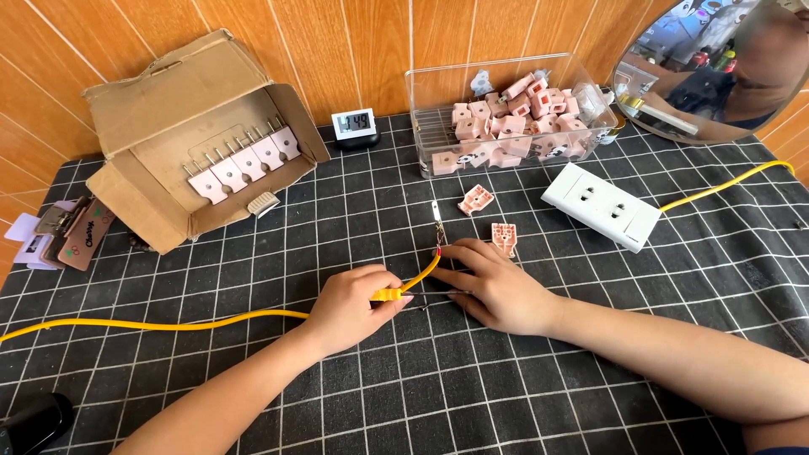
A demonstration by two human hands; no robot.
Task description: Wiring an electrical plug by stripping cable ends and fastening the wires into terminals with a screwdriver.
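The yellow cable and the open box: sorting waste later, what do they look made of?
Yellow cable: likely plastic sheath, smooth and slightly glossy, bending softly; bare metal prongs at its tip. Box: brown cardboard, matte, with creased flaps and worn edges.

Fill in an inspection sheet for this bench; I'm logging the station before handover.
Surface: black grid-pattern mat.
Job's things: yellow cable, bared end by two loose pink plug shells.
Clutter: cardboard box of pronged pink plug halves; clear bin of pink shells; small clock; cards.
Grips: left hand pinches the cable; right hand rests at its tip.
Cables: second yellow lead into white socket strip.
Surroundings: wood-panel wall, round mirror.
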